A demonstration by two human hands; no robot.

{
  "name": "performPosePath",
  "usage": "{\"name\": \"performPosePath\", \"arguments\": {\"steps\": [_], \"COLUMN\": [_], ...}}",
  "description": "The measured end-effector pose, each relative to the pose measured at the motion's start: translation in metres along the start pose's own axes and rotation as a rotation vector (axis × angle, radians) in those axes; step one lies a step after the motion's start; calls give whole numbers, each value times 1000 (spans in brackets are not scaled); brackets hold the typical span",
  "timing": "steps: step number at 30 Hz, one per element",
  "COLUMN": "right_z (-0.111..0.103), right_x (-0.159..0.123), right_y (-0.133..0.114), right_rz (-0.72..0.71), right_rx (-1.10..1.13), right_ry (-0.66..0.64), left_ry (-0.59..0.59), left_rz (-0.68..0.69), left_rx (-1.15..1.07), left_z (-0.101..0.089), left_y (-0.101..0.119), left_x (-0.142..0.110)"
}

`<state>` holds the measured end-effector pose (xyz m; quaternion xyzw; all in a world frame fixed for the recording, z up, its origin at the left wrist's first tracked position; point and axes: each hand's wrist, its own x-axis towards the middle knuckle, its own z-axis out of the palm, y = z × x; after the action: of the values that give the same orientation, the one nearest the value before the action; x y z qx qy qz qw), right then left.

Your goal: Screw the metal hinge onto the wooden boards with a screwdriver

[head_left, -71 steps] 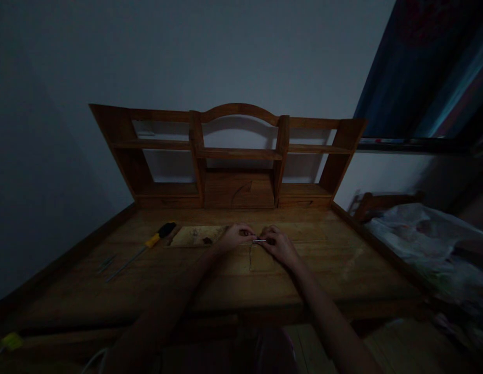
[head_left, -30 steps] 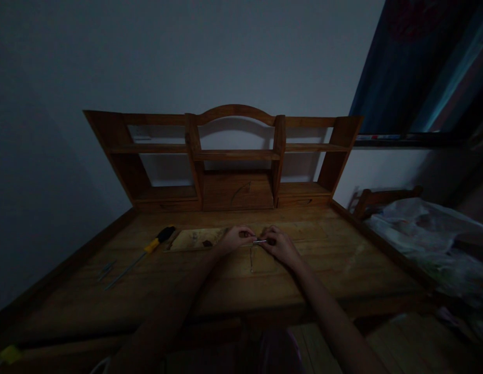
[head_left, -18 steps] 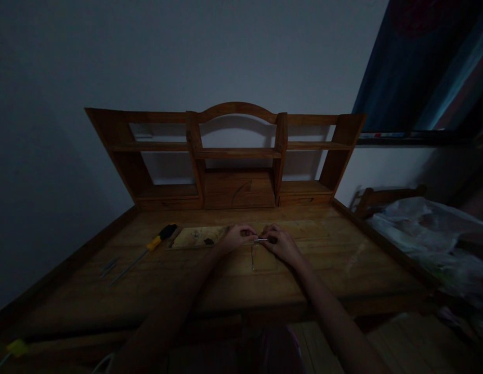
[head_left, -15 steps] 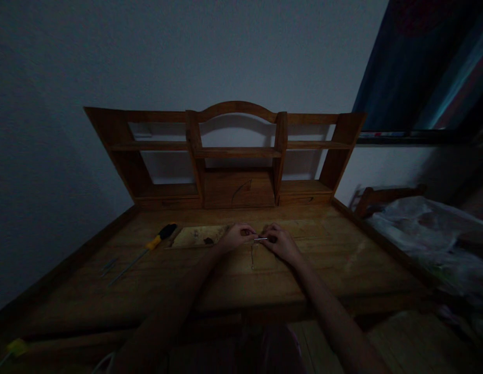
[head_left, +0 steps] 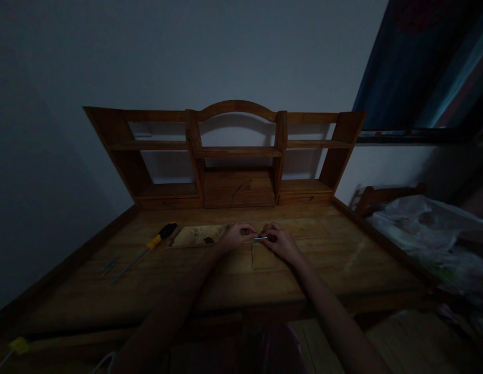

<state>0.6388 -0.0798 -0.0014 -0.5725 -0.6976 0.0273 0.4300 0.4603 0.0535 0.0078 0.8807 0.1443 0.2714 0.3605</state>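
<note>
In dim light both my hands rest on a wooden desk (head_left: pixel 327 259), close together near its middle. My left hand (head_left: pixel 235 236) is closed, its fingers pinched at one end of a small thin metal tool (head_left: pixel 260 239). My right hand (head_left: pixel 280 241) is closed on the other end of the same tool. What the tool's tip touches under my left fingers is too small and dark to make out. A pale worn patch of board (head_left: pixel 196 235) lies just left of my left hand.
A screwdriver with a black and yellow handle (head_left: pixel 149 246) lies on the desk's left part, with thin metal pieces (head_left: pixel 107 266) beside it. A wooden shelf unit (head_left: pixel 233 156) stands at the back. Plastic bags (head_left: pixel 432 234) lie to the right by a wooden chair back (head_left: pixel 381 196).
Only the head camera has shifted slightly. Both hands stay in the same place on the small metal tool.
</note>
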Motion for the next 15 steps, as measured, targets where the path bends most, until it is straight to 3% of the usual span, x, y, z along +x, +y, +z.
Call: {"name": "performPosePath", "arguments": {"steps": [15], "right_z": [0], "right_x": [1], "right_y": [-2], "right_rz": [0], "right_rx": [-12], "right_ry": [-1], "left_ry": [3], "left_rz": [-14], "left_rx": [14], "left_z": [0], "left_y": [1], "left_x": [0]}}
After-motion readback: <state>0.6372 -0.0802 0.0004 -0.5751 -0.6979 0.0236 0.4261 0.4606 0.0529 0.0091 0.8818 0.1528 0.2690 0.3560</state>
